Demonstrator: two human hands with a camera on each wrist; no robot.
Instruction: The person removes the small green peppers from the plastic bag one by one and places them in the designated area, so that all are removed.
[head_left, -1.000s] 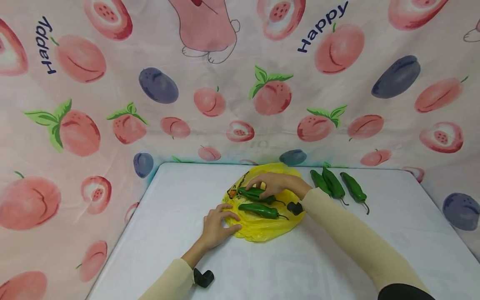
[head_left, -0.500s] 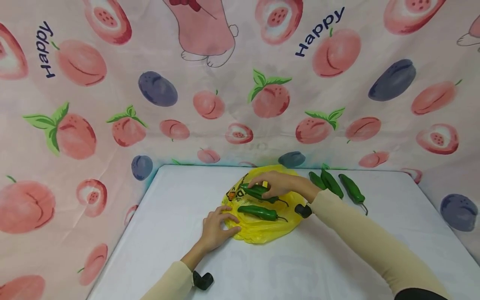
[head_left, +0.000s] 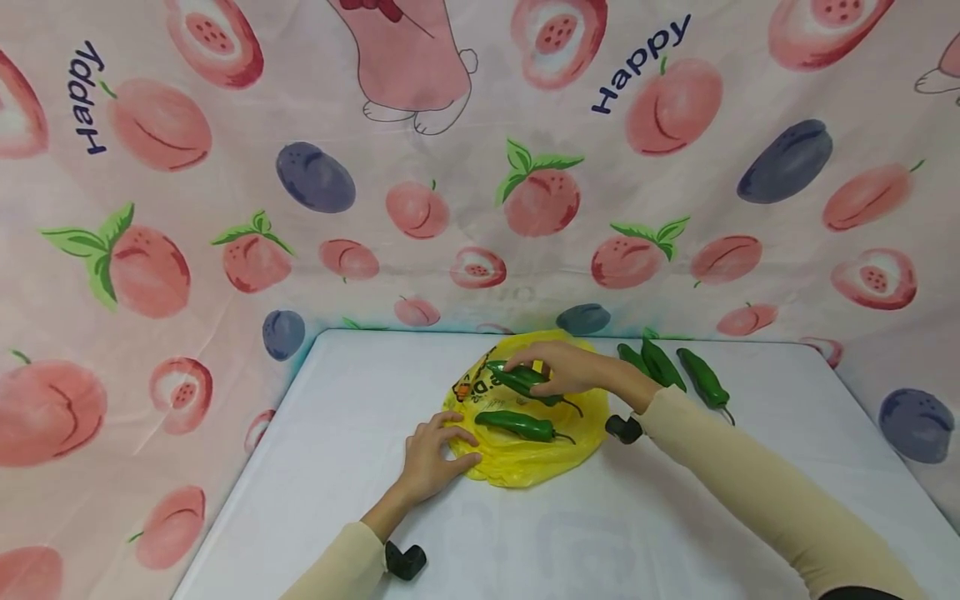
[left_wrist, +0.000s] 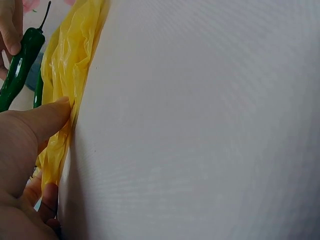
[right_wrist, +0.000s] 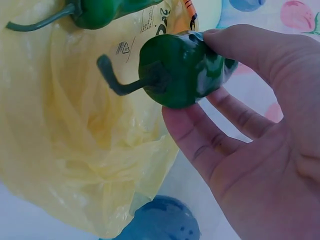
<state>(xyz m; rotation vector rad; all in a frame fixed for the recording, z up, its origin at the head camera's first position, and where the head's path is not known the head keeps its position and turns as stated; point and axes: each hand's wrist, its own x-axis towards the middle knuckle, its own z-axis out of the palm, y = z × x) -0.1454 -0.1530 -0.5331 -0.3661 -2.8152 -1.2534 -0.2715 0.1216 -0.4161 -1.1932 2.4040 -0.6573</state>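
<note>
In the head view, my right hand [head_left: 564, 367] pinches a long green pepper [head_left: 517, 380] over the yellow plastic bag [head_left: 517, 467]. The right wrist view shows this pepper [right_wrist: 172, 72] between thumb and fingertips, its curved stem free. Below it, a second green pepper [head_left: 517, 425] lies on the bag, untouched. My left hand [head_left: 429, 460] rests at the bag's left edge, fingers and thumb spread and lightly bent. In the left wrist view, the left thumb [left_wrist: 52, 116] touches the crinkled bag [left_wrist: 75, 55].
Several more green peppers lie on the white table [head_left: 645, 517] at the back right, among them a single pepper [head_left: 703, 375] set a little apart. Behind the table hangs a fruit-print cloth [head_left: 465, 208].
My right hand has moved slightly right with the pepper in its grip, and the pepper now sits a little higher over the bag. My left hand stays at the bag's edge.
</note>
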